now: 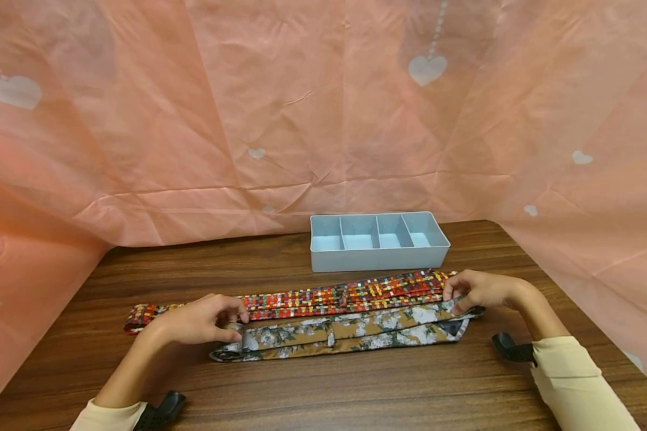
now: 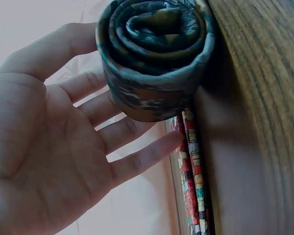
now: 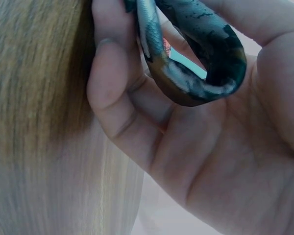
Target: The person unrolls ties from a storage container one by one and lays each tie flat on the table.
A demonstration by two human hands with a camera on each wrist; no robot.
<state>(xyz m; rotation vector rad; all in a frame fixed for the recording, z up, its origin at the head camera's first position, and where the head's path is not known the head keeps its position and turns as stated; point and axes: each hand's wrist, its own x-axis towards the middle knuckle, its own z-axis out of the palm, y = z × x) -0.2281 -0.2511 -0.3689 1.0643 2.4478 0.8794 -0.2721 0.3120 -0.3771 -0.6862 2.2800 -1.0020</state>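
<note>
A brown necktie with white flowers (image 1: 372, 326) lies folded lengthwise across the table. Its left end is wound into a coil (image 2: 154, 93), seen end-on in the left wrist view. My left hand (image 1: 199, 320) grips that coil between thumb and fingers, the other fingers spread behind it. At the opposite end, my right hand (image 1: 480, 290) holds the looped fold (image 3: 186, 81) of the same tie, fingers curled beside it. Just behind lies a second necktie, in a red and yellow checked pattern (image 1: 313, 299), also folded lengthwise; both hands overlap it in the head view.
A pale blue box (image 1: 377, 258) with several compartments stands at the back of the wooden table (image 1: 345, 389). Pink cloth (image 1: 280, 120) with heart prints hangs behind and on both sides. Black wrist mounts (image 1: 512, 348) sit at the sleeves.
</note>
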